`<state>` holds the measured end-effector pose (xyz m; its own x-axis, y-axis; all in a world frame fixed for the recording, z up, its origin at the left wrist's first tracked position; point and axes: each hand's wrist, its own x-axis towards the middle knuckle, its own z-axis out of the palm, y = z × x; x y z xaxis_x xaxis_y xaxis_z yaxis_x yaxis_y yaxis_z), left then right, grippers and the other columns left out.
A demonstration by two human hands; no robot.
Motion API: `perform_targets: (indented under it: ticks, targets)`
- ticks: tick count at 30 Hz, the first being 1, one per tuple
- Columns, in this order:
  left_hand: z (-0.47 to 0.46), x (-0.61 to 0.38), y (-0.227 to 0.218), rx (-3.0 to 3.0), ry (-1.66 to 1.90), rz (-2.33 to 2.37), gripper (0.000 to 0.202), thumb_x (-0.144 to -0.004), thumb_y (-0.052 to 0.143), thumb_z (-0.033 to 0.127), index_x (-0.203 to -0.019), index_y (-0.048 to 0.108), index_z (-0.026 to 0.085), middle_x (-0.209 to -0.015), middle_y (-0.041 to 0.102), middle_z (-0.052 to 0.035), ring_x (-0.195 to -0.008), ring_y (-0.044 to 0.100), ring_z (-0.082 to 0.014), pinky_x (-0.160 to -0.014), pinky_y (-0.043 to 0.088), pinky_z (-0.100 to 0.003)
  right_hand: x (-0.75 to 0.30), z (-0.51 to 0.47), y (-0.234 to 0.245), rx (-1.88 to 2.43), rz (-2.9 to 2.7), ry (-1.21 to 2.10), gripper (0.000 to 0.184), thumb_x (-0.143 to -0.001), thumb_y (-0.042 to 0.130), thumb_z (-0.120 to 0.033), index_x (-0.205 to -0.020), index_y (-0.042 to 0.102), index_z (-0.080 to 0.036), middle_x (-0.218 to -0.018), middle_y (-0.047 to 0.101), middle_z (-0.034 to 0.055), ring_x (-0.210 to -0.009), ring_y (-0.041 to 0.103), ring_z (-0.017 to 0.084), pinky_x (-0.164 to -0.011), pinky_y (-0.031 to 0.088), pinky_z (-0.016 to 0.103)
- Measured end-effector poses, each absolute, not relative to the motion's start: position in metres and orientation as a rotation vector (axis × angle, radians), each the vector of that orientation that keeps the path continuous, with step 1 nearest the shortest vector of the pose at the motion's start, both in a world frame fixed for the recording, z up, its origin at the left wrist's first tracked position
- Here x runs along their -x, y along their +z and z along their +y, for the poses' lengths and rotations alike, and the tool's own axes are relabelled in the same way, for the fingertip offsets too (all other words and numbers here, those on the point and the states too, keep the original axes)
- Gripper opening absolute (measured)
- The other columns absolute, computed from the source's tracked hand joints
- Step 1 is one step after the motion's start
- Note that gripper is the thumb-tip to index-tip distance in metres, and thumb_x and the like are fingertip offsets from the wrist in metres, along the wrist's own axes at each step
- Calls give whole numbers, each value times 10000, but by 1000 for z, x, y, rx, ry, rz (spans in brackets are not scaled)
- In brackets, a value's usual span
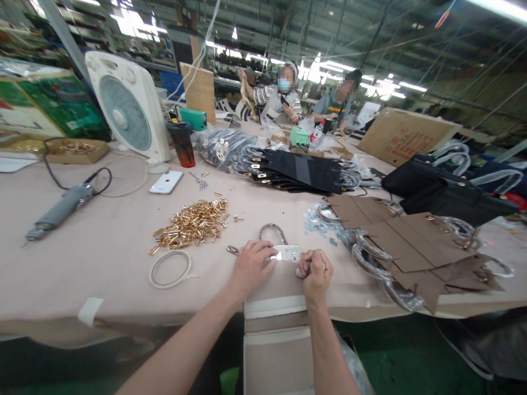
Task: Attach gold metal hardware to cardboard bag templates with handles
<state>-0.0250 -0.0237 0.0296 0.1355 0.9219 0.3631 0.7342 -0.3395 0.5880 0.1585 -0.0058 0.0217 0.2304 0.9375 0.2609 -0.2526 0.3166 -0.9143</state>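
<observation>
A taupe bag panel (275, 351) reaches over the near edge of a beige-covered table (102, 230), above a green floor (395, 351), its upper part right of a pile of gold-colored fittings (191, 225). A worker's left hand (255, 263) lies on it, grip flat and loose; the right hand's (316, 271) grip is curled tight at the panel, its contents impossible to tell. A tape roll (188, 267) sits just nearer than the pile, brown bag panels (411, 241) well to its right, a power screwdriver (61, 211) to its left. Beyond the pile are a smartphone (166, 182), a tumbler (181, 144), a white fan (127, 107) and, rightward, stacked black bag panels (300, 170). Farther past it, two people (284, 93) occupy a hall lit by strip lights (411, 86).
</observation>
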Motion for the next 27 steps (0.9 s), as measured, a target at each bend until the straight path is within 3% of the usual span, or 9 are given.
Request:
perform_targets:
  ticks: [9, 27]
  targets:
    - [-25, 23, 34, -2153, 978, 1634, 163, -955, 665, 268, -1094, 737, 312, -1221, 720, 10, -1150, 577, -232, -975, 482, -408, -136, 6, 57, 633, -969, 932, 376, -986, 585, -400, -668, 526, -206, -521, 395, -68, -417, 344, 81, -405, 273, 202]
    - [-19, 26, 28, -2169, 959, 1634, 247, -979, 643, 291, -1199, 740, 345, -1247, 724, 10, -1164, 579, -232, -971, 491, -412, -101, 11, 37, 563, -957, 850, 359, -997, 516, -335, -657, 516, -217, -502, 336, -79, -401, 309, 89, -429, 273, 222]
